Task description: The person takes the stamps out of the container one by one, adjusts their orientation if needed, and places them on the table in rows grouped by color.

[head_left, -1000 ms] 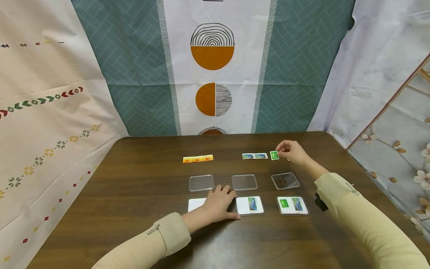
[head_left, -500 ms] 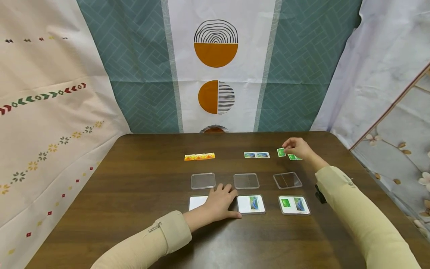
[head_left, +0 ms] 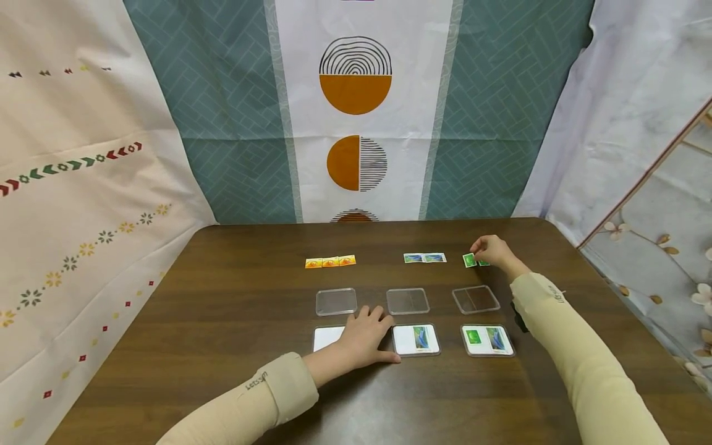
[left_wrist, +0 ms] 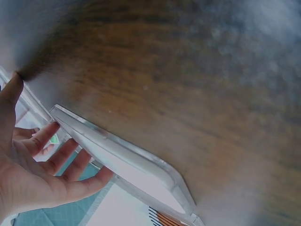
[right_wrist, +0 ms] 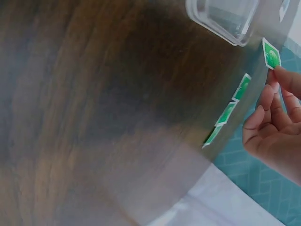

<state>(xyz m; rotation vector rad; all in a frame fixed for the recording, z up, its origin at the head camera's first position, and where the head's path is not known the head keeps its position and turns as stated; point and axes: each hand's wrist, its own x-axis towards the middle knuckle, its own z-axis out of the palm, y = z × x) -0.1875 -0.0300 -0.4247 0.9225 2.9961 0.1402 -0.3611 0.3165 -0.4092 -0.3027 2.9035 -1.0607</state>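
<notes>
My right hand (head_left: 494, 252) pinches a small green stamp (right_wrist: 272, 55) between thumb and fingertips at the far right of the table. Close by lies a row of three more green stamps (right_wrist: 227, 113), which the hand partly hides in the head view. My left hand (head_left: 364, 339) rests with its fingers spread between two clear cases with white cards. Its fingers lie along the left case (left_wrist: 117, 155) in the left wrist view, and its thumb reaches the middle case (head_left: 416, 340), which bears one blue stamp. The right case (head_left: 487, 340) shows a green and a blue stamp.
Three clear lids (head_left: 408, 301) lie in a row behind the cases. Farther back are three orange stamps (head_left: 330, 262) and two blue stamps (head_left: 425, 258). The brown table (head_left: 233, 296) ends at hanging cloths (head_left: 233, 123) on three sides.
My right hand has moved to the right with the green stamp, then slightly nearer, so that the stamp now appears at the left of the green row. The left hand stays in place.
</notes>
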